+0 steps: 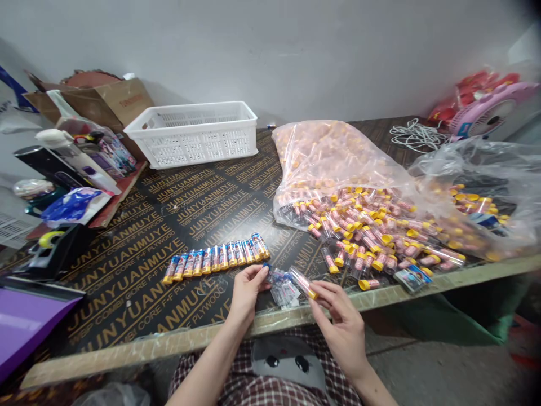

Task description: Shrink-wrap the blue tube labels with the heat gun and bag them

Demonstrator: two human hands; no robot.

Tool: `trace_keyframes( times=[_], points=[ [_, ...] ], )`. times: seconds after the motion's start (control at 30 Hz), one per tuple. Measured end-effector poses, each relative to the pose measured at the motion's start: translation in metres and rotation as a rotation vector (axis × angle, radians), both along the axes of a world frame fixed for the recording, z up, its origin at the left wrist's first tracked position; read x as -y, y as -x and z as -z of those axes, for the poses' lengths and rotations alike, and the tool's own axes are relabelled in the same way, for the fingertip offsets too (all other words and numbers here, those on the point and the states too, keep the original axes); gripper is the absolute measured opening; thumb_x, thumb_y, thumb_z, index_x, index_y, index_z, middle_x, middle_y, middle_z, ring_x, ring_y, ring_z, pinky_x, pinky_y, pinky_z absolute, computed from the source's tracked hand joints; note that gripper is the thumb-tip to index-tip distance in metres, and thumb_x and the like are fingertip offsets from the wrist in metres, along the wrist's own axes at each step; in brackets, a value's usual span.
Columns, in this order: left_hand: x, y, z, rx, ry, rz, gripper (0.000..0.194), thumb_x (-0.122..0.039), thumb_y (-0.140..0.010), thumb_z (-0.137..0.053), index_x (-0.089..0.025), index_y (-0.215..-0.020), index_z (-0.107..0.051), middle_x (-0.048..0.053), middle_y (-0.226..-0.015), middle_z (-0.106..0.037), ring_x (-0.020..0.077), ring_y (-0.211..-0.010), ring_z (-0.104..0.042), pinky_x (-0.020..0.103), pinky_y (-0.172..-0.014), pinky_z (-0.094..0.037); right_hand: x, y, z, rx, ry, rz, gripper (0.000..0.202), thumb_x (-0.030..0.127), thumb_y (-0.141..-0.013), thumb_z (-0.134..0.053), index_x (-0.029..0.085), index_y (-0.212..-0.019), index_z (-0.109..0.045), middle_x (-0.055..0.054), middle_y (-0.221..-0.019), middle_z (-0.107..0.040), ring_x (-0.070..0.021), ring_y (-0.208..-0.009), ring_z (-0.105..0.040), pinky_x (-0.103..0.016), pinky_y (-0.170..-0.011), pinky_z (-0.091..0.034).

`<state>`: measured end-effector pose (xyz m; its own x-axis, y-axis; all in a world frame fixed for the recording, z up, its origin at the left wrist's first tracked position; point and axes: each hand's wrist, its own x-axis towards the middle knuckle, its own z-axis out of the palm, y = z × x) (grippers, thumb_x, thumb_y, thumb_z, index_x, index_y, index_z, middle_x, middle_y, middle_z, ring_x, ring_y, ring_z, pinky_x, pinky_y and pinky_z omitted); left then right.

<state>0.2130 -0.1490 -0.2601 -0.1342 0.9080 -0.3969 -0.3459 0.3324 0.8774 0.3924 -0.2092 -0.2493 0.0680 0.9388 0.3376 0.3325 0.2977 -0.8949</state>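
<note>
My right hand (336, 313) holds a clear tube (301, 282) by its yellow-capped end, tilted over the table's front edge. My left hand (250, 290) pinches a small blue piece (266, 267) between thumb and fingers. Between the hands lies a small heap of clear plastic pieces (285, 294). Beyond my left hand, several blue-wrapped tubes with yellow ends (206, 260) stand side by side in a slanting row. To the right, many clear tubes with pink contents and yellow caps (366, 225) spill from a big clear plastic bag (333, 152).
A white basket (198, 138) stands at the back by the wall. Bottles and a blue packet (71, 206) are on the left. A second plastic bag (499, 180), a white cable (416, 135) and a pink fan (486, 113) lie right. A small packet (412, 278) sits near the front edge (169, 341).
</note>
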Motion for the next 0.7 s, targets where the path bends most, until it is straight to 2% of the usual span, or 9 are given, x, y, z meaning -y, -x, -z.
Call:
trace_keyframes(
  times=[0.23, 0.4, 0.53, 0.63, 0.7],
  points=[
    [0.001, 0.002, -0.001, 0.01, 0.01, -0.195, 0.036, -0.043, -0.052, -0.077, -0.011, -0.06, -0.064, -0.001, -0.056, -0.058, 0.0079, -0.052, -0.052, 0.021, -0.054, -0.045, 0.007, 0.008, 0.002, 0.067, -0.057, 0.009, 0.028, 0.015, -0.083, -0.054, 0.027, -0.107, -0.062, -0.006, -0.107, -0.057, -0.0195, -0.098, -0.057, -0.035, -0.085, -0.05],
    [0.002, 0.004, 0.001, -0.011, 0.015, -0.238, 0.039, -0.047, -0.052, -0.077, -0.011, -0.06, -0.063, -0.001, -0.056, -0.058, 0.0088, -0.052, -0.053, 0.021, -0.056, -0.045, 0.007, 0.014, -0.002, 0.111, -0.102, 0.003, 0.03, 0.014, -0.082, -0.053, 0.028, -0.107, -0.063, -0.007, -0.106, -0.058, -0.0205, -0.098, -0.057, -0.037, -0.085, -0.05],
    [0.006, 0.0, -0.002, -0.017, -0.037, -0.168, 0.04, -0.05, -0.059, -0.072, -0.011, -0.065, -0.064, 0.0, -0.061, -0.06, 0.0097, -0.056, -0.054, 0.022, -0.057, -0.046, 0.005, 0.02, -0.002, 0.122, -0.075, -0.103, 0.032, 0.013, -0.084, -0.051, 0.028, -0.11, -0.062, -0.007, -0.105, -0.058, -0.0201, -0.098, -0.058, -0.036, -0.084, -0.051],
    [0.012, -0.006, -0.012, 0.068, -0.051, -0.007, 0.041, -0.047, -0.064, -0.07, -0.013, -0.086, -0.067, 0.003, -0.074, -0.065, 0.0124, -0.067, -0.059, 0.025, -0.064, -0.049, 0.003, 0.023, 0.001, 0.135, -0.055, -0.196, 0.038, 0.01, -0.086, -0.043, 0.03, -0.115, -0.058, -0.007, -0.109, -0.056, -0.0189, -0.101, -0.056, -0.034, -0.087, -0.05],
    [0.015, -0.008, -0.019, 0.143, -0.02, 0.104, 0.048, -0.041, -0.063, -0.073, -0.014, -0.102, -0.063, 0.004, -0.08, -0.067, 0.013, -0.069, -0.06, 0.025, -0.066, -0.049, 0.0, 0.024, 0.004, 0.16, -0.079, -0.213, 0.045, 0.007, -0.086, -0.039, 0.031, -0.121, -0.053, -0.007, -0.108, -0.055, -0.0181, -0.101, -0.056, -0.033, -0.087, -0.049]
  ],
)
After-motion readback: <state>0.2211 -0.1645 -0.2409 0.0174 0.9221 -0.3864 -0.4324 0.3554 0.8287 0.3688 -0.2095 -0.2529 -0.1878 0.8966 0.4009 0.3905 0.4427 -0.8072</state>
